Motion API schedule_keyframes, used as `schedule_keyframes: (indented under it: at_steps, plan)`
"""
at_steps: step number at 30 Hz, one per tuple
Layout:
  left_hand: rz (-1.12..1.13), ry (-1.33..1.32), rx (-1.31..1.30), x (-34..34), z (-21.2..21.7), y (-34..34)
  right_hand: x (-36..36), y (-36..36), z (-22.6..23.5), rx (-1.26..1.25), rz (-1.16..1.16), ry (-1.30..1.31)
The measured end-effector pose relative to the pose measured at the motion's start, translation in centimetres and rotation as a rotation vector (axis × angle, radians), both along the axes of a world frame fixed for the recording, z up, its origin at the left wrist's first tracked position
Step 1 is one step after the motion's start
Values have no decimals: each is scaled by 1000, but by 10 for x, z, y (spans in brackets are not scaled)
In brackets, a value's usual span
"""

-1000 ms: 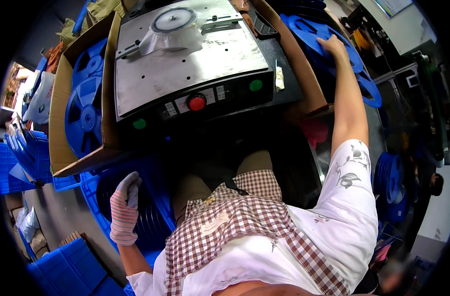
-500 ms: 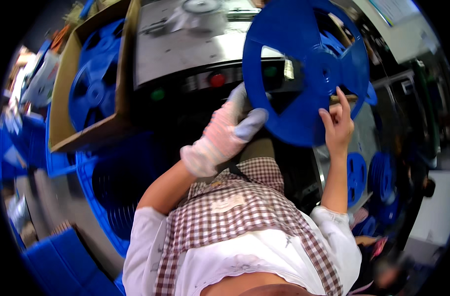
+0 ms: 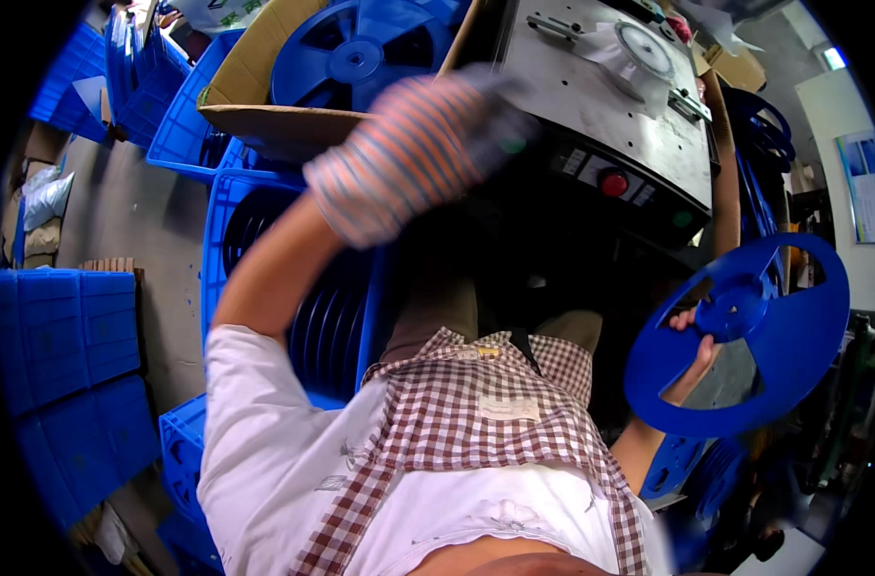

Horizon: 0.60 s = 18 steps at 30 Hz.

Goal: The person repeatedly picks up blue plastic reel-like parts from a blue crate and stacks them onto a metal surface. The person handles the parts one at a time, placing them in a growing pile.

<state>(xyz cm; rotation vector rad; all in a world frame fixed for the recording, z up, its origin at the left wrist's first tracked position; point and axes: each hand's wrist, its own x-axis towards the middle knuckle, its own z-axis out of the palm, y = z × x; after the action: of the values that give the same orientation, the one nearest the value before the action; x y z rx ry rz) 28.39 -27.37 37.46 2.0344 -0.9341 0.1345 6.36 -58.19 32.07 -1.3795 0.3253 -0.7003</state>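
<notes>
My right hand [image 3: 698, 363], bare, grips a large blue plastic reel [image 3: 792, 360] near its hub, off to my right. The fingers come through one of the reel's openings; part of the hand is hidden behind it. In a striped knit glove, my left hand [image 3: 399, 163] is raised beside an open cardboard box [image 3: 284, 127]. Motion smears its dark fingertips, so their closure is unclear. Inside that box lies another blue reel [image 3: 356, 60].
A metal-topped machine [image 3: 591, 96] with a red button [image 3: 613, 182] stands ahead, bearing a clear disc-shaped part [image 3: 646, 50]. Below the box, a blue crate [image 3: 210, 259] holds several upright reels. Stacked blue crates [image 3: 68, 326] stand at far left.
The reel has swung from above the machine's front down to my right, held by my right hand. My left hand has moved away from it, leftward and up toward the cardboard box.
</notes>
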Motion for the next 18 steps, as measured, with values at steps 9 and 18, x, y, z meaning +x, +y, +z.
schedule_keyframes:
  at_steps: [9, 18]
  plan:
    - [736, 725, 1011, 191, -72, 82, 7, -11, -18, 137, 45, -41]
    - [1026, 750, 989, 222, -108, 49, 7, -16, -21, 70, -29, -31]
